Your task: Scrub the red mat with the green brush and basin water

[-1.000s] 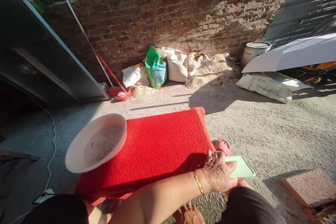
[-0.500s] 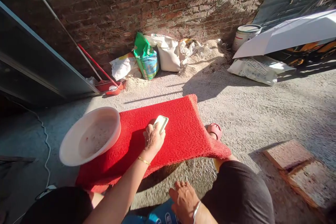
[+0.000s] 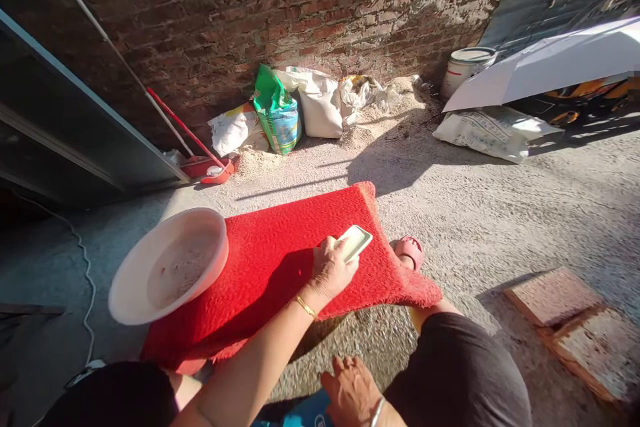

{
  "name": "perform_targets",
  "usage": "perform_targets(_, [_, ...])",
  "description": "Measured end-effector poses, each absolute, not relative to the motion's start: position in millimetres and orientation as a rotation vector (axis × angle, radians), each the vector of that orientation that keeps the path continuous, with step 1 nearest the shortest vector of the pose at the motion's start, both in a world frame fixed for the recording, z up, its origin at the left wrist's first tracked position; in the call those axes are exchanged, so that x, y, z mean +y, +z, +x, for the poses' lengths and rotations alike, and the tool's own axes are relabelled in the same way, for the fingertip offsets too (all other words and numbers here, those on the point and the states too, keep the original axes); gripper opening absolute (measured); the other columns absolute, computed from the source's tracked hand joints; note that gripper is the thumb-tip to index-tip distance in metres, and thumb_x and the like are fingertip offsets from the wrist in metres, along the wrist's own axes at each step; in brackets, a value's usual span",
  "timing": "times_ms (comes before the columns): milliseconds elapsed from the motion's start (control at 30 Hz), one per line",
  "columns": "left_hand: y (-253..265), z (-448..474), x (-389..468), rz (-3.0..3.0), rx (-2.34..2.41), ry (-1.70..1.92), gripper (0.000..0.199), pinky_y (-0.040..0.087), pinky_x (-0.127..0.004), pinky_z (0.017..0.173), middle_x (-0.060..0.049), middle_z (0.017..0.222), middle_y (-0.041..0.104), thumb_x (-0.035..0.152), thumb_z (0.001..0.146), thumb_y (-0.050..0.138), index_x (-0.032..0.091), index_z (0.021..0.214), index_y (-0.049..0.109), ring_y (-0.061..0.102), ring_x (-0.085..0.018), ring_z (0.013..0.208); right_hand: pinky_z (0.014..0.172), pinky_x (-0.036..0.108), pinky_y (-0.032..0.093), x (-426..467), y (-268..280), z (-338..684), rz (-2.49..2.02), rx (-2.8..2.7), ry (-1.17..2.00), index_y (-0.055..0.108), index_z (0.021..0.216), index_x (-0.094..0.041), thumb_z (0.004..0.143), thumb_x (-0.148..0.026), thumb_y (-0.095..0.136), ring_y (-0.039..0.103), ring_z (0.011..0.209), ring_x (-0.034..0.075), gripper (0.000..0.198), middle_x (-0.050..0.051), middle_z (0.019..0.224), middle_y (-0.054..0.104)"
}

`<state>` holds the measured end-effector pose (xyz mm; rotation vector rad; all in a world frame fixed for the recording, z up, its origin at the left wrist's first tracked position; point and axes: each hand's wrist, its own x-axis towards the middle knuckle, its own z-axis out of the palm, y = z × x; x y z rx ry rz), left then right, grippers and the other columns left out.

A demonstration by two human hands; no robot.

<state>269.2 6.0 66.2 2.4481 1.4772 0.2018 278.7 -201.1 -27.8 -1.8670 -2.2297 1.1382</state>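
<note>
My left hand (image 3: 334,268), with a gold bracelet at the wrist, grips a pale green scrubbing brush (image 3: 356,242). The brush lies against the right part of a red plush mat (image 3: 280,227), and its underside is hidden. Beneath the mat, whatever supports it is out of sight. A pale pink basin (image 3: 125,280) with cloudy water stands tilted at the mat's left end. My right hand (image 3: 353,388), wearing a silver bangle, hovers or rests over blue printed fabric (image 3: 305,411) at my lap. Its fingers are loosely bent and slightly apart, holding nothing.
Bricks (image 3: 555,297) lie on the right. Along the brick wall (image 3: 320,7) stand a green-blue sack (image 3: 280,123), a white sack (image 3: 320,107), a bucket (image 3: 467,70) and a red dustpan (image 3: 217,173). A white cord (image 3: 87,267) runs along the floor at left.
My left hand has slid the brush rightward across the mat, from its middle toward the right end, and the brush has turned. My right hand has hardly moved.
</note>
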Motion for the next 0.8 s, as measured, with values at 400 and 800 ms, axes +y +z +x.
perform_targets(400, [54.2, 319.8, -8.1, 2.676, 1.29, 0.063, 0.058, 0.049, -0.052, 0.104, -0.016, 0.131, 0.061, 0.042, 0.099, 0.063, 0.024, 0.154, 0.055, 0.063, -0.033, 0.116, 0.118, 0.061, 0.046, -186.8, -13.5, 277.1, -1.864, -2.252, 1.218, 0.075, 0.129, -0.021, 0.092, -0.026, 0.071, 0.062, 0.138, 0.04, 0.037, 0.022, 0.148, 0.065])
perform_targets(800, [83.4, 161.3, -45.3, 2.283, 0.966, 0.118, 0.054, 0.055, -0.035, 0.097, -0.008, 0.121, 0.068, 0.043, 0.087, 0.072, 0.027, 0.139, 0.065, 0.067, -0.023, 0.108, 0.108, 0.049, 0.052, -190.4, -42.6, 290.7, -1.809, -2.328, 1.241, 0.075, 0.124, -0.027, 0.085, -0.026, 0.074, 0.07, 0.123, 0.035, 0.039, 0.014, 0.13, 0.074])
